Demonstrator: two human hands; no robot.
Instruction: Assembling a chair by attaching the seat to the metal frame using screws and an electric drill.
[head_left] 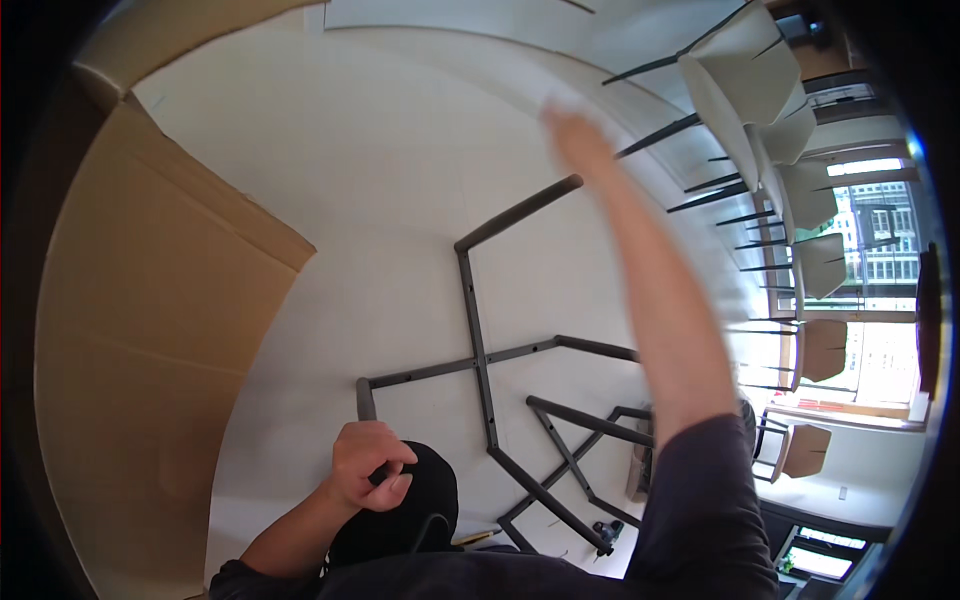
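A dark metal leg frame (pixel 470 300), cross-shaped with tubular legs bent out at its ends, lies in front of me on a pale surface. My left hand (pixel 368 467) is curled closed around its near-left leg (pixel 366 400); the fingers cover the lower part of that leg. My right arm stretches far forward, and my right hand (pixel 578 135) is smeared by motion just beyond the tip of the far leg (pixel 525 210). Its fingers cannot be made out. Nearer to me, on the right, a second dark frame (pixel 570 460) is partly hidden by my right sleeve.
Large brown cardboard (pixel 170 300) bends along the left. White shell chairs (pixel 745 90) with thin dark legs line the right side, and brown chairs (pixel 823 350) stand by the windows. A small dark object (pixel 607 530) and a yellow stick-like thing (pixel 475 538) lie close to my body.
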